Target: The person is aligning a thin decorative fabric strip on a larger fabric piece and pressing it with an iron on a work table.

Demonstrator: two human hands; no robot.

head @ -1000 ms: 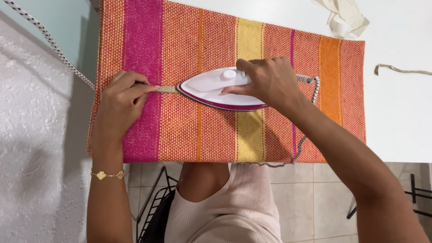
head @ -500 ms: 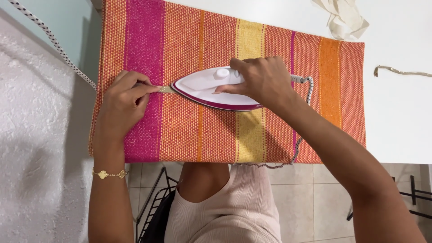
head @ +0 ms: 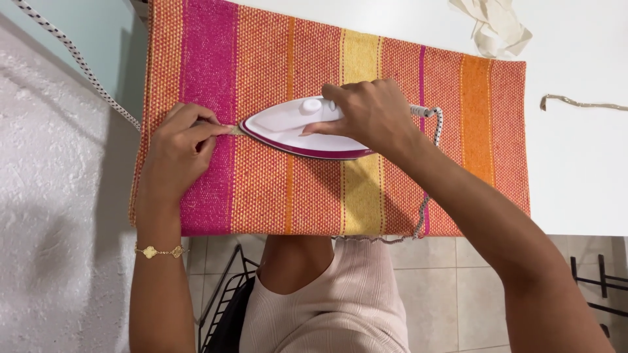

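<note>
Fingers (head: 208, 128) of left hand (head: 175, 153) pinched on narrow tan strip (head: 232, 130), centre-left of frame; right hand (head: 371, 116) clamped around white iron (head: 294, 131), tip at strip's end. Striped cloth (head: 314, 189) covers white surface (head: 575, 170). Progress: pressing under way (pressed length hidden beneath iron).

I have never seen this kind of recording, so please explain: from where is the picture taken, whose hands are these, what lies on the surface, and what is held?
The camera sits on a person's head and looks down, so both arms are that person's own. No machine is involved. On the white table lies a woven striped cloth in pink, orange and yellow. The right hand grips the handle of a white iron with a dark pink edge, which rests flat on the cloth. The left hand, with a gold bracelet on its wrist, pinches a thin beige strip just ahead of the iron's tip. Further back lie crumpled cream fabric and another beige strip.
</note>
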